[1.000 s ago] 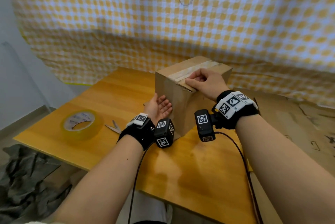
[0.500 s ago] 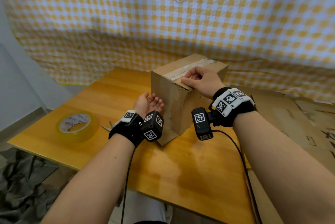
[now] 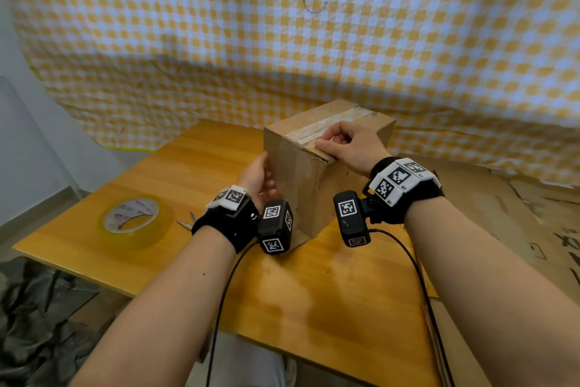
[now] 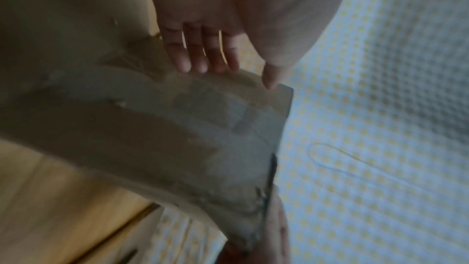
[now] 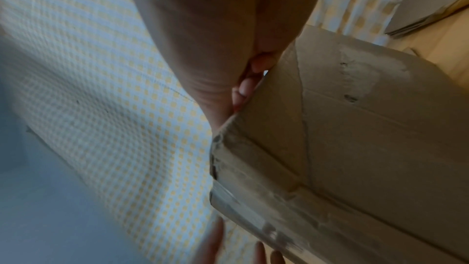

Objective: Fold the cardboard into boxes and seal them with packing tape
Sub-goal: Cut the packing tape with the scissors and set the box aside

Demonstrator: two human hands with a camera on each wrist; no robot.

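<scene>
A closed brown cardboard box [image 3: 298, 186] stands on the wooden table [image 3: 329, 292], with a strip of clear tape [image 3: 329, 124] along its top seam. My right hand [image 3: 348, 145] rests on the box top at the near edge, its fingers curled and the thumb lying along the edge. The right wrist view shows those curled fingertips [image 5: 243, 87] against the box [image 5: 355, 127]. My left hand [image 3: 260, 176] lies flat against the box's left side. In the left wrist view its straight fingers [image 4: 200, 55] touch the box [image 4: 177, 127].
A roll of clear packing tape [image 3: 133, 219] lies at the table's left, with scissors [image 3: 186, 222] beside it, partly hidden by my left wrist. Flattened cardboard sheets [image 3: 502, 214] lie to the right. A yellow checked cloth [image 3: 282, 41] hangs behind. Dark fabric [image 3: 37, 324] lies on the floor, left.
My left hand has slid from low on the box's near face up onto its left side. The right hand has stayed on the top edge.
</scene>
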